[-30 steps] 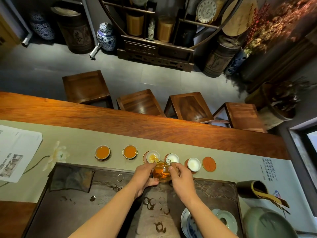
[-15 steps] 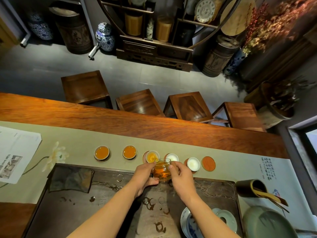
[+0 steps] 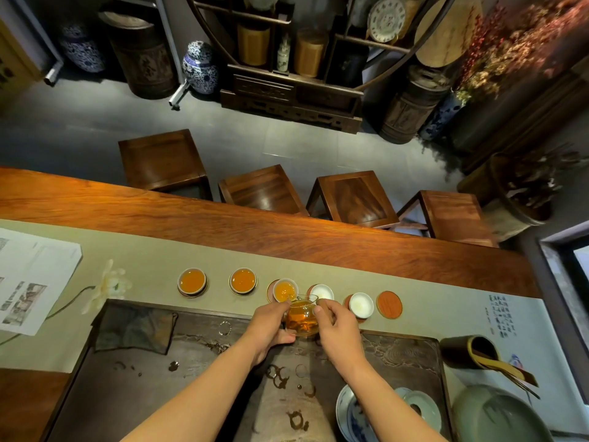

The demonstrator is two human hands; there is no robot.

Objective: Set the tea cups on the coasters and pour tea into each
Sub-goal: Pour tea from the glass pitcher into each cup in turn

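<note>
Head view shows left hand (image 3: 269, 323) and right hand (image 3: 339, 327) both grasping a clear glass pitcher of amber tea (image 3: 301, 317), tilted toward the small white cup (image 3: 285, 290) just beyond the left fingertips.

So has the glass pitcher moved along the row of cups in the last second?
No. The glass pitcher is still tipped over the third cup, beside the empty fourth cup.

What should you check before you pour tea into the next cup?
1. Third cup has tea: ok.
2. Glass pitcher still holds tea: ok.
3. Left hand and right hand both hold the pitcher: ok.
4. Fourth cup empty, on its coaster: ok.
5. Fifth cup centred on its coaster: not ok, sits off to one side.
6. Last coaster has a cup: not ok.
</note>
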